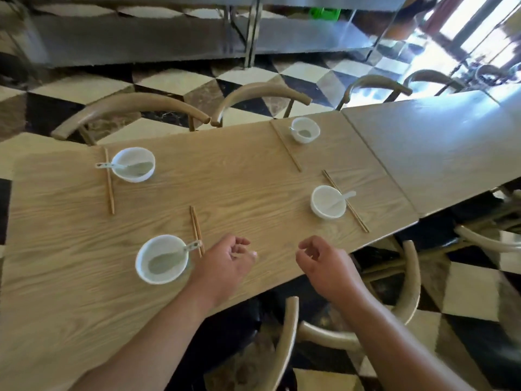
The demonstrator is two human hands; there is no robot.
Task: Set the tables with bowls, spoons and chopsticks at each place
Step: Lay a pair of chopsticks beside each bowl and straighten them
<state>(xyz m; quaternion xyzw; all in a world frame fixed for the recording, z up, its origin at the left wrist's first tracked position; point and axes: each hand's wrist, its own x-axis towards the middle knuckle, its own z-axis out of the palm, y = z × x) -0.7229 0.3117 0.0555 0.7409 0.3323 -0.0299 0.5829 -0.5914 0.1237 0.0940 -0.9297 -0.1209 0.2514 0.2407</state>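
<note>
I am hovering both hands over the near edge of the wooden table (239,182), and neither is holding anything: my left hand (225,262) and my right hand (324,263) are hanging with fingers loosely curled and nothing in them.

This table is looking finished to me. The near-left bowl (161,259) is sitting just beside my left hand, with a spoon (180,253) lying in it and a pair of chopsticks (196,230) running under the spoon's handle. The far-left bowl (134,164), the far-right bowl (305,130) and the near-right bowl (328,201) are each carrying a spoon as well, and each has chopsticks lying alongside (at the far-left place the spoon handle is crossing its pair). So four places are showing a full set.

What is remaining, I am judging, is the neighbouring table (437,148) butting against this one on my right. No bowls, spoons or chopsticks are showing on the part I can see, though chairs (377,81) are standing along it. Since I am carrying no stock, I am expecting to fetch more first.
</note>
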